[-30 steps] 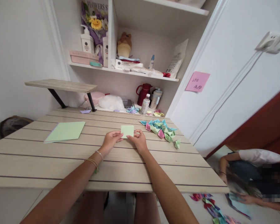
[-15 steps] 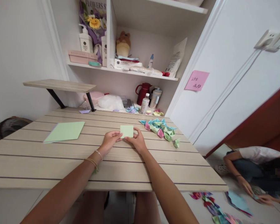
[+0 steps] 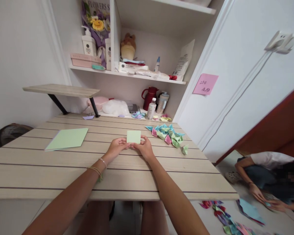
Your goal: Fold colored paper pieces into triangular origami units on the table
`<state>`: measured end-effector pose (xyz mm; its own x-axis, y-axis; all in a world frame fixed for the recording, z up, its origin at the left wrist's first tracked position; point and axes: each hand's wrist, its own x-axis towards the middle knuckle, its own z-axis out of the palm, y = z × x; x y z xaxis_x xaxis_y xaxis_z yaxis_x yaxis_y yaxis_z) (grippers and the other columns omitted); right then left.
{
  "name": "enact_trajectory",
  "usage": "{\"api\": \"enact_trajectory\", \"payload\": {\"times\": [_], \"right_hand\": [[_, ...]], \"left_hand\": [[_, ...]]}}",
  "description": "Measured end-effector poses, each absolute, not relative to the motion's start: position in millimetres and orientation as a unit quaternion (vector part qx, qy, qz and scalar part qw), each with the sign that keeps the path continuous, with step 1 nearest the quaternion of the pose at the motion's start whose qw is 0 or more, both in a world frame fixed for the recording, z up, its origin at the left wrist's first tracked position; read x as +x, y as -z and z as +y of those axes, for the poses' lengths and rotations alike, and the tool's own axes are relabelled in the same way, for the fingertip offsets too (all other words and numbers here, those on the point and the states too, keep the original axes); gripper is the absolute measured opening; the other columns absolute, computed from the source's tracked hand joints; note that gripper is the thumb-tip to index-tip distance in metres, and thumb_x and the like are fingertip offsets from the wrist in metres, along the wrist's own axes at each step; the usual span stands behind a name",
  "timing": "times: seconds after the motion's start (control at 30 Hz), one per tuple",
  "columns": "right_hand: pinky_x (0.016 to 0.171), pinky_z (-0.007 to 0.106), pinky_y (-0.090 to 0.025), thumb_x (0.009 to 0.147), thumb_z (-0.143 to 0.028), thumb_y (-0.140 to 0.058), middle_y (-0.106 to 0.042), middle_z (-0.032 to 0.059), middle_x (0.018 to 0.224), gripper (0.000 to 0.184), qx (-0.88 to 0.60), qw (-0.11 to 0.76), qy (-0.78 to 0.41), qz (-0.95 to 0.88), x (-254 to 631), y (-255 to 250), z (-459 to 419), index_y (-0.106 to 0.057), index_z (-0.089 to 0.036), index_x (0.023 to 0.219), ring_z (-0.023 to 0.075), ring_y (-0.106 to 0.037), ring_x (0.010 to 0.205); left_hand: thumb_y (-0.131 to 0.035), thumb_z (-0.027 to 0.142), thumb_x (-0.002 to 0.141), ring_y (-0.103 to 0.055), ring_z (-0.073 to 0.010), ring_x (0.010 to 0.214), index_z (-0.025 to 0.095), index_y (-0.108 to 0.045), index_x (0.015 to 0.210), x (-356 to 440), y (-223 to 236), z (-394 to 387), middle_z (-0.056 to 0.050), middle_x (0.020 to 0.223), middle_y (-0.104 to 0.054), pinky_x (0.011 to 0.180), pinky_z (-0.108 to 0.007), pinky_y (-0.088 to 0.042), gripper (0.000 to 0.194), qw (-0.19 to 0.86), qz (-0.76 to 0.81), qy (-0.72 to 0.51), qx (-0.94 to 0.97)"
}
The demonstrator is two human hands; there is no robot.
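Here, the left hand (image 3: 117,147) pinches the lower left corner of a small pale-green paper square (image 3: 133,136), and the right hand (image 3: 145,147) grasps its right side, over the striped beige wooden table (image 3: 132,179), probably to keep it steady.

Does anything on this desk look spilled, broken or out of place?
Nothing looks spilled or broken. Slightly odd: a purple origami piece sits alone beside a black leg of the wooden riser, and a green origami piece lies just off the end of the colorful origami pile, like strays.
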<state>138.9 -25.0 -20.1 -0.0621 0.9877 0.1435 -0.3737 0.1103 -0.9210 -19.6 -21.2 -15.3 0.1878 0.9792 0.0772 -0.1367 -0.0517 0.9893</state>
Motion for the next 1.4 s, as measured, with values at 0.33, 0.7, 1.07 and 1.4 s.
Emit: {"api": "enact_trajectory", "payload": {"times": [0.33, 0.7, 1.07, 1.4], "right_hand": [[0.067, 0.033, -0.056, 0.058, -0.030, -0.075, -0.069, 0.0067, 0.073, 0.039, -0.313, 0.542, -0.631, -0.459, 139.4, 16.4, -22.4, -0.057, -0.014, 0.088, 0.0217, -0.067, 0.072], [0.058, 0.024, -0.053, 0.057, -0.036, -0.071, -0.066, 0.0010, 0.069, 0.028, -0.352, 0.556, -0.549, -0.516, 146.2, 20.8, -17.7, -0.062, -0.016, 0.074, 0.0155, -0.064, 0.066], [0.050, 0.024, -0.049, 0.056, -0.038, -0.070, -0.065, 0.0012, 0.066, 0.028, -0.372, 0.557, -0.516, -0.534, 148.5, 22.7, -13.0, -0.064, -0.016, 0.073, 0.0164, -0.062, 0.063], [0.070, 0.029, -0.049, 0.052, -0.018, -0.072, -0.060, 0.0072, 0.110, 0.063, -0.342, 0.583, -0.452, -0.582, 147.6, 10.7, -26.7, -0.051, -0.024, 0.112, 0.0187, -0.062, 0.083]], "left_hand": [[-0.076, 0.023, 0.056, -0.064, -0.0141, 0.065, 0.009, -0.062, 0.080, -25.8, 15.5, -17.3, -0.007, 0.068, -0.067, 0.069, -0.025, -0.051, 0.031, 0.553, 0.400, -0.528, 0.505], [-0.066, 0.036, 0.068, -0.067, -0.0204, 0.072, 0.009, -0.061, 0.086, -27.7, 12.0, -16.1, -0.014, 0.082, -0.069, 0.072, -0.032, -0.053, 0.032, 0.615, 0.375, -0.492, 0.488], [-0.067, 0.037, 0.067, -0.066, -0.0185, 0.066, 0.008, -0.063, 0.080, -26.9, 14.2, -15.2, -0.015, 0.074, -0.069, 0.065, -0.028, -0.054, 0.032, 0.615, 0.378, -0.476, 0.502], [-0.072, 0.028, 0.062, -0.066, -0.0164, 0.065, 0.011, -0.061, 0.079, -25.4, 15.0, -15.1, -0.009, 0.072, -0.069, 0.066, -0.028, -0.054, 0.026, 0.584, 0.383, -0.506, 0.506]]}}
